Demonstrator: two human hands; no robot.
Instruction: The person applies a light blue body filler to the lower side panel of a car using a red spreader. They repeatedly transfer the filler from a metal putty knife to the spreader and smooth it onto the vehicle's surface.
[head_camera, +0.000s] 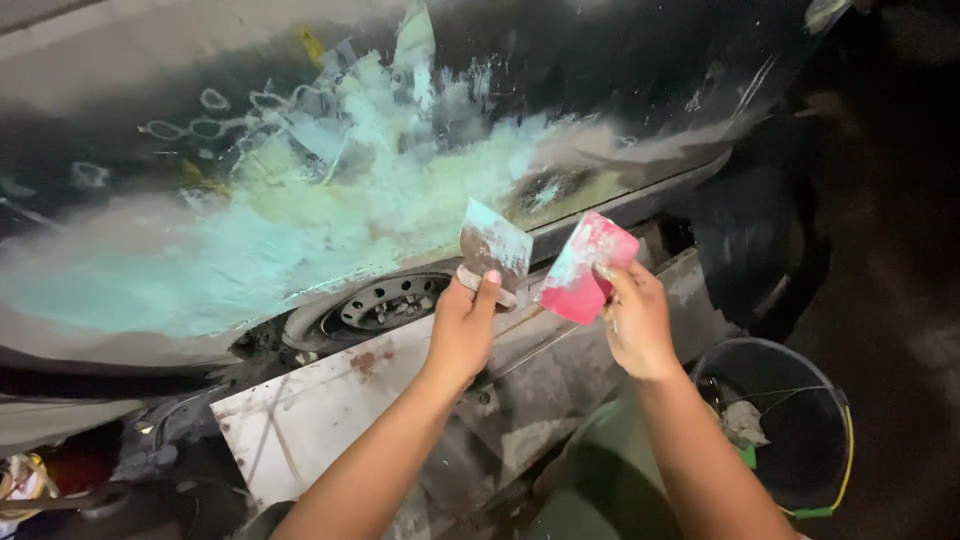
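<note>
- Left hand (462, 325) is up in the middle of the shot, fingers curled around the handle of a grey metal putty scraper (494, 250). Thumb runs up the side and the grip is closed tight on it. The blade is smeared with pale filler and tilts up towards the car.
- Right hand (636, 318) is just beside it, pinching a pink plastic spreader card (587, 268) between thumb and fingertips. The card is streaked with light green and white filler along its upper edge.
- The two tools sit close together, the scraper's right edge near the card's left corner. Can't tell if they actually touch.
- Both are held in the air in front of the lower edge of a dark car body panel (620, 60), which is covered in a big patch of pale green and whitish body filler (330, 215), sanded and blotchy.
- Right behind the left hand, under the panel, there's a steel wheel with round holes (388, 300) sitting in the arch.
- Below the hands, a dirty whitish flat board (330, 410) leans at an angle.
- Bottom right on the dark floor is a black round bucket with a yellow-green rim (790, 430), with some crumpled rag-like stuff inside.
</note>
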